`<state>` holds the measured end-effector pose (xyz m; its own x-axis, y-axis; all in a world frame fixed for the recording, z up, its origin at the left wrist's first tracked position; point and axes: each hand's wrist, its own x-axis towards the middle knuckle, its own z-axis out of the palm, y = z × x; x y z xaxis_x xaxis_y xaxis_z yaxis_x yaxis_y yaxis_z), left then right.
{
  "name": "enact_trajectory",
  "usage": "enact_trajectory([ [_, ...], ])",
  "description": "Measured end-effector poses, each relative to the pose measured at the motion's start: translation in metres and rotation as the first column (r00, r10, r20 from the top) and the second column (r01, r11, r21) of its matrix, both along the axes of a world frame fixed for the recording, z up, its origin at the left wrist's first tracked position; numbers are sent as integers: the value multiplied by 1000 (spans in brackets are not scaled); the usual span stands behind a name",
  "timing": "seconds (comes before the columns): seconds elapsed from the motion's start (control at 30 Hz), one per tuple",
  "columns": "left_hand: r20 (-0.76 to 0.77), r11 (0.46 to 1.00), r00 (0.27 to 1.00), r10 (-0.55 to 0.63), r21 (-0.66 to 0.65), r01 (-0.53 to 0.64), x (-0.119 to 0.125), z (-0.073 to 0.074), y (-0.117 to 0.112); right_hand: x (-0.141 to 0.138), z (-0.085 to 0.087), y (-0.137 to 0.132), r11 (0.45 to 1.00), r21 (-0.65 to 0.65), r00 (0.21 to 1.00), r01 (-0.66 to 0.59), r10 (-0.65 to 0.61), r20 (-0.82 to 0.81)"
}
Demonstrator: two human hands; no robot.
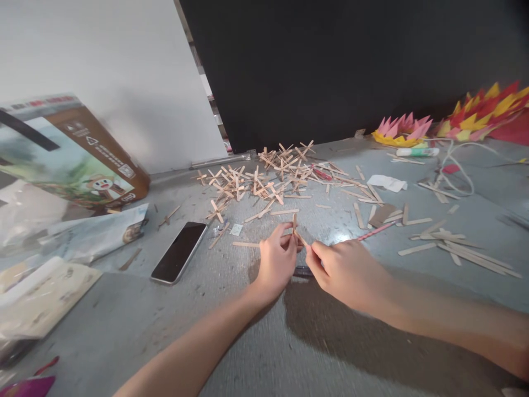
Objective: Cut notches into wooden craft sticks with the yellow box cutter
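Note:
Near the middle of the view, my left hand pinches a wooden craft stick that stands roughly upright. My right hand comes in from the right, thumb and forefinger closed on a second craft stick. This one slants and meets the upright one at my left fingertips; whether they are joined I cannot tell. Below the hands a dark object shows in part. Just beyond lies a heap of craft sticks crossed into small star shapes. A single flat stick lies left of my left hand.
A phone lies at left, near plastic packets and a printed box. Loose sticks, a red-and-white striped rod, a glue stick, a white cable and folded paper flowers are at right. A black panel stands behind.

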<state>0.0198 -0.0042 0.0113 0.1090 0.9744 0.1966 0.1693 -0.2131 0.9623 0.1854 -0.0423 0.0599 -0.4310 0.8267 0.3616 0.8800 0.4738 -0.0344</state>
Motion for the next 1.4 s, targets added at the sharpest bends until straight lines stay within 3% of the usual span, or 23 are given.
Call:
enact_trajectory([
  [0.23,15,1000,1000,-13,26,13,0,-3,-1,-3,5,-3,999,-44,998,7,-10,-67],
  [0.37,68,1000,998,-9,-15,10,3,-2,0,7,18,15,978,-205,974,-39,-9,-227],
  [0.47,133,997,991,-5,-72,15,3,-3,1,24,32,40,881,-449,931,-147,-30,-365],
  [0.57,130,998,991,-28,-54,35,1,-5,2,36,36,59,768,-594,897,-238,-62,-438],
  [0.6,112,998,993,-35,-38,40,1,-6,3,36,34,61,757,-603,892,-251,-61,-448],
  [0.67,84,999,996,-43,-23,45,-1,-7,4,32,26,59,794,-554,895,-249,-30,-445],
  [0.73,92,998,996,-20,-54,25,-3,-8,8,24,19,48,871,-442,913,-217,21,-407],
  [0.83,126,988,990,69,-146,-50,-6,-6,14,14,21,24,946,-279,937,-164,62,-343],
  [0.9,155,984,984,86,-166,-60,-8,-3,18,14,28,15,954,-229,918,-193,93,-386],
  [1.0,260,986,965,-26,-153,68,-9,2,19,23,33,25,947,-249,826,-203,29,-562],
  [1.07,336,972,934,-119,-153,179,-8,3,17,32,25,43,945,-267,787,-189,-17,-617],
  [1.2,383,924,895,-228,-205,322,-6,1,14,40,-8,75,944,-283,752,-172,-59,-657],
  [1.3,330,905,907,-261,-245,349,-6,-1,14,37,-25,78,945,-270,759,-187,-36,-650],
  [1.4,294,908,921,-256,-253,334,-6,0,14,33,-28,74,949,-243,771,-202,1,-637],
])
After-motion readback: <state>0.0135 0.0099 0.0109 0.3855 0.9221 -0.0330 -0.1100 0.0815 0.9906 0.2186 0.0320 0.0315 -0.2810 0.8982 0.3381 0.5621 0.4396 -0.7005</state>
